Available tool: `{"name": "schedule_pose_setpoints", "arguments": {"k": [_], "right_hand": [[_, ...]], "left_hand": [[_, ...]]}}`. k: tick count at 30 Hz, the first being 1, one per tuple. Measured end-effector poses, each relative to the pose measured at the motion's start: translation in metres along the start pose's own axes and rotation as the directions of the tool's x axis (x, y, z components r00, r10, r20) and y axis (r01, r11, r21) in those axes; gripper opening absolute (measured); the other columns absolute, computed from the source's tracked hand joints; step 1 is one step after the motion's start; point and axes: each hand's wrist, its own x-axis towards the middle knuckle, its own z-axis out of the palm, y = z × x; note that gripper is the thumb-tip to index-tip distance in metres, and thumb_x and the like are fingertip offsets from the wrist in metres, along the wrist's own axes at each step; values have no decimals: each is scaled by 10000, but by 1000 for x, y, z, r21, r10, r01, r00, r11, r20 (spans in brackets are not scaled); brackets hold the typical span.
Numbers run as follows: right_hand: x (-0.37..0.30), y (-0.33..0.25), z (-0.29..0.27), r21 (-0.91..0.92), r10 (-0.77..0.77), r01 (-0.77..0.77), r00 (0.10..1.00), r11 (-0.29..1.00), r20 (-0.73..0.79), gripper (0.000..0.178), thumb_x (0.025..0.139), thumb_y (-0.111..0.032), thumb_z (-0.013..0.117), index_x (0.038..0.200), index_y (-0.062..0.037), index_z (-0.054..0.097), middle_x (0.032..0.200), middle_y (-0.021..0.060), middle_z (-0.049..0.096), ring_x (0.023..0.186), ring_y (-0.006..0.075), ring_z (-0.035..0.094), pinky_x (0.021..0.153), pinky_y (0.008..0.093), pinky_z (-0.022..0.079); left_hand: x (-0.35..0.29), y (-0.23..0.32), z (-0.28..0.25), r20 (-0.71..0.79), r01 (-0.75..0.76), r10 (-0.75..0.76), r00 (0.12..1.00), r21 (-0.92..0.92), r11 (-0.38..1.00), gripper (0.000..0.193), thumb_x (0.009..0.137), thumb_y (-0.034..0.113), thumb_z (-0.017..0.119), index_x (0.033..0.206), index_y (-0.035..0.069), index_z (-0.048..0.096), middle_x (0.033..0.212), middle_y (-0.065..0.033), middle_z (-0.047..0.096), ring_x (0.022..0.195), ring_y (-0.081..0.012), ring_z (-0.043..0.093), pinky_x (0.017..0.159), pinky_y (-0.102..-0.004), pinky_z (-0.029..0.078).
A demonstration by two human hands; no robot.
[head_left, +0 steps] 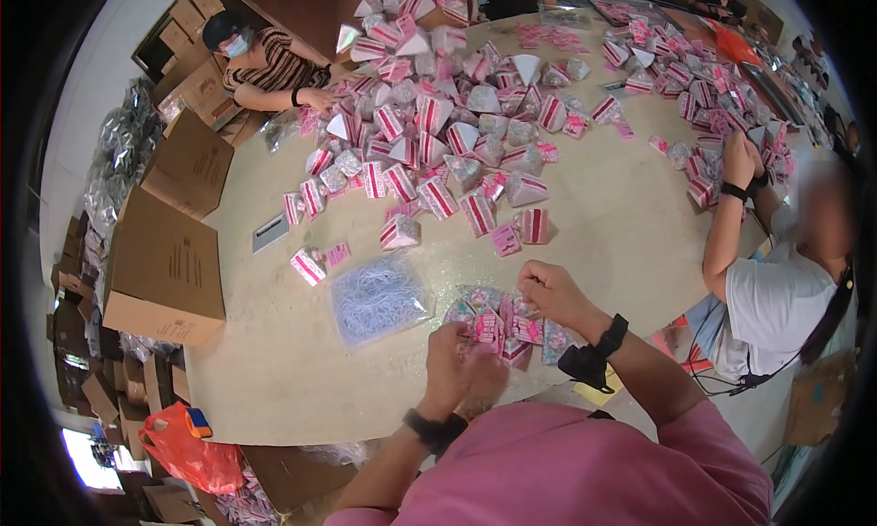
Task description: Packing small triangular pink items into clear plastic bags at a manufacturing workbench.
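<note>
My left hand (447,363) is closed, its fingertips at a pink printed tag (489,332) near the table's front edge. Its lower part is blurred. My right hand (554,294) is raised a little above and to the right, thumb and fingers pinched; anything thin between them is too small to see. Between and below the hands lie several cake-slice-shaped pieces (516,352) in pink, white and glittery colours, with another pink tag (527,329) on top. Left of them lies a clear bag of pale lilac strings (379,297).
A large heap of cake-slice pieces (429,115) covers the far middle of the table (301,361). Another heap (699,87) is at the right, by a seated co-worker (776,297). A masked person (265,69) works far left. Cardboard boxes (164,270) border the left edge; a red bag (187,448) hangs below.
</note>
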Motion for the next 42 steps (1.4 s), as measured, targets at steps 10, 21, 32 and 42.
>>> {"name": "schedule_pose_setpoints", "arguments": {"k": [10,21,32,42], "right_hand": [[-2,4,1,-5,17,-17,1000,1000,-4,154,872,-152,540,801,-17,529,651,15,531,582,69,482,493,247,411],[-5,-2,2,10,97,-97,995,995,13,110,869,-120,533,810,-28,521,663,1,509,575,65,464,496,228,405],[-5,5,1,24,93,-93,996,995,-14,125,867,-122,534,797,-20,519,662,8,510,588,71,482,518,241,446],[-11,22,0,-477,-357,297,933,827,-38,276,803,-38,510,1079,-21,526,1034,154,520,918,270,546,796,351,474]], "left_hand": [[-12,-13,28,140,-140,92,986,387,911,959,659,327,738,1380,-8,203,1418,-219,243,1339,-409,180,1000,-637,174],[-11,-20,41,104,-169,135,985,489,856,847,699,225,669,1373,-19,217,1432,-211,251,1346,-405,190,1009,-639,138],[-9,-22,45,149,-287,250,957,629,722,726,757,187,554,1380,-23,245,1449,-189,268,1367,-364,196,1024,-633,87],[1,-18,49,150,-254,205,967,585,771,675,782,128,545,1385,41,254,1424,-124,324,1328,-344,274,1006,-646,153]]}}
